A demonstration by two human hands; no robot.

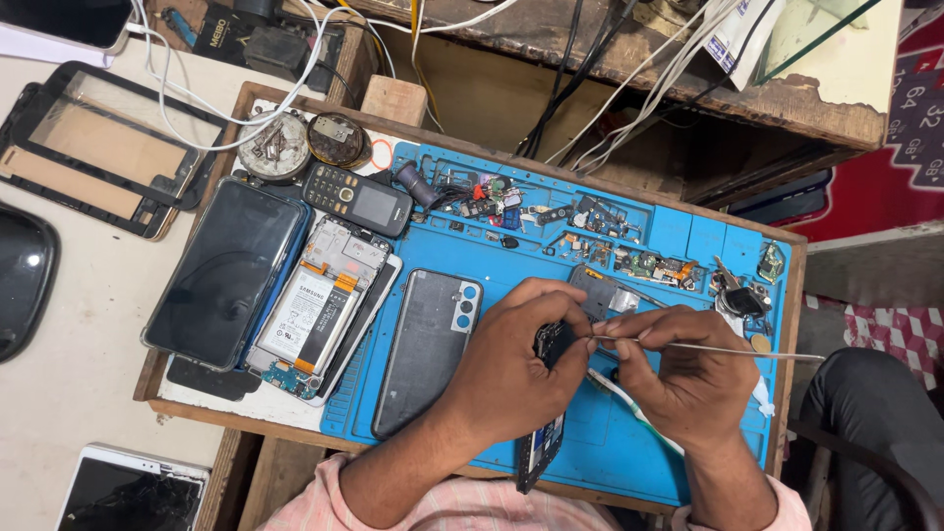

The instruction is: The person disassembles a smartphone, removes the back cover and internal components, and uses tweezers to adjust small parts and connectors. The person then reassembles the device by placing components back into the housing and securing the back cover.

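Several phones lie along the bench's left: a dark-screened smartphone (228, 270), an opened phone (320, 310) with its battery showing, a small keypad phone (356, 199) above it, then a grey back cover (428, 349) on the blue repair mat (629, 447). Moving right, the left hand (521, 369) has its fingers clamped on a dark handset (544, 433) (held edge-up over the mat). The right hand (688, 379) pinches thin metal tweezers (728, 349), tip at the handset's top. Loose parts (590, 231) scatter behind.

We see bright, even light from above, soft shadows under our hands, glare on the phone screen (228, 270), sharp focus throughout.
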